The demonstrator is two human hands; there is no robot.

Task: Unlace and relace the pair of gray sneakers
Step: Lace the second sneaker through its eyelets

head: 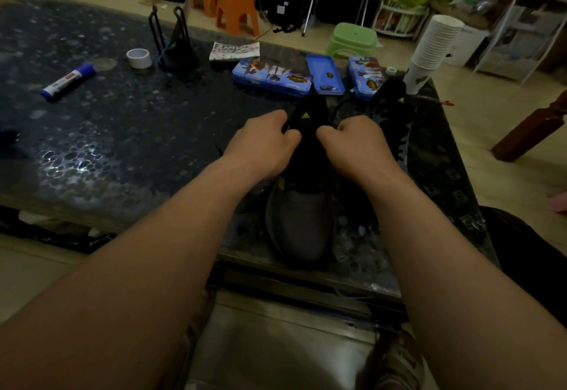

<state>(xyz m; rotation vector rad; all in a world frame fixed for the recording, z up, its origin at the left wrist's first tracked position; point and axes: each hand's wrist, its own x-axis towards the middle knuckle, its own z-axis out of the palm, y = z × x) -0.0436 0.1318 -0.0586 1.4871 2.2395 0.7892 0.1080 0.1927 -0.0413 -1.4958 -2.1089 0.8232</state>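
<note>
A gray sneaker (299, 224) with a black tongue and small yellow logo stands on the dark table, toe toward me. My left hand (267, 141) is curled at the left side of its tongue, pinching the black lace. On the other side of the tongue my right hand (356, 141) does the same, and a thin black lace loop arcs up beside it. The second sneaker (391, 107) lies just right of my right hand, dark and partly hidden.
On the pebble-patterned table (122, 144) lie a blue marker (69, 81), a tape roll (139, 58), a black wire stand (175, 43), blue pencil cases (271, 78) and a stack of paper cups (432, 49). Orange and green stools (352, 40) stand beyond the far edge.
</note>
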